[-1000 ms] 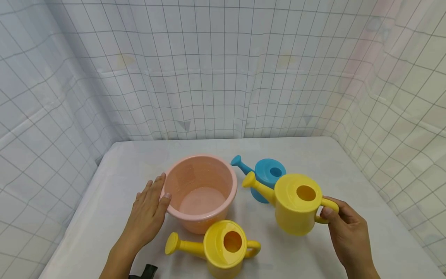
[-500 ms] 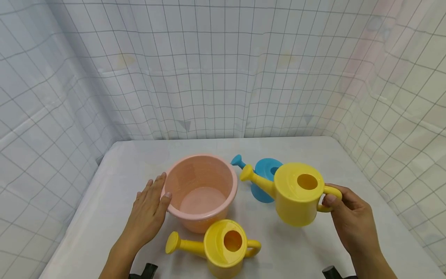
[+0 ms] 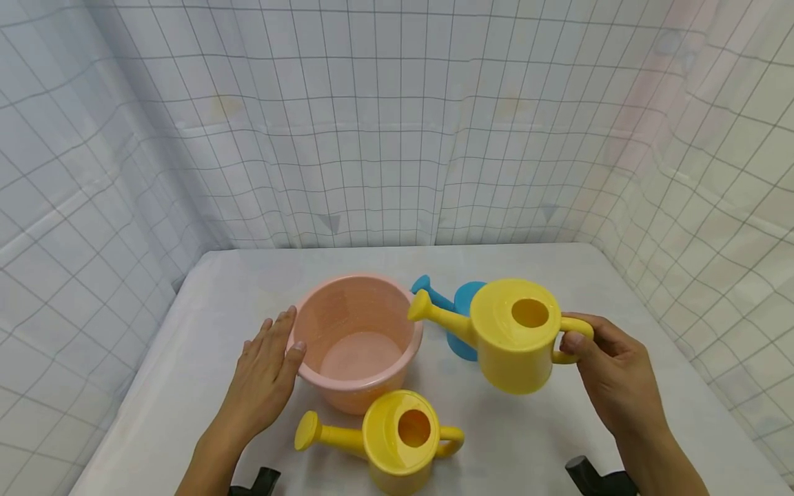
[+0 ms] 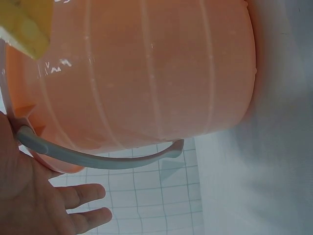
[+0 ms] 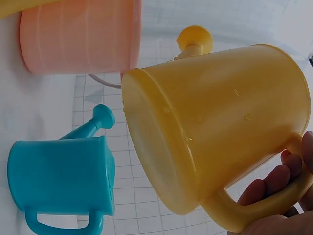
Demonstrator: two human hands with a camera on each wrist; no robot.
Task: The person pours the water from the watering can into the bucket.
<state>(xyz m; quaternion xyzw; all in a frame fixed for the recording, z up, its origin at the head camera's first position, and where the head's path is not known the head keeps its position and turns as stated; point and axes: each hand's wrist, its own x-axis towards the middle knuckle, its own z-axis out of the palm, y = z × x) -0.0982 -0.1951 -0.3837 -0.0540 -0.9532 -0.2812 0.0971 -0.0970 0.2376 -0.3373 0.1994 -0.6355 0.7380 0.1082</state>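
Observation:
My right hand [image 3: 614, 365] grips the handle of a yellow watering can [image 3: 515, 337], which is held up off the table with its spout pointing left. In the right wrist view the bottom of this watering can [image 5: 161, 152] shows, with a few drops on its side. My left hand [image 3: 263, 379] lies with straight fingers along the left rim of a pink bucket [image 3: 366, 386]. A grey bail handle [image 4: 98, 159] hangs down the bucket's side by that hand in the left wrist view. Some water seems to lie at the bucket's bottom.
A second yellow watering can [image 3: 400, 441] stands in front of the bucket. Behind the held can, partly hidden, is a blue watering can [image 3: 462, 344]. White gridded curtains [image 3: 384, 138] enclose the white table [image 3: 248, 275] at the back and both sides.
The yellow watering can in my right hand has risen and moved left, its spout now close to the bucket's right rim. My left hand has stayed on the bucket.

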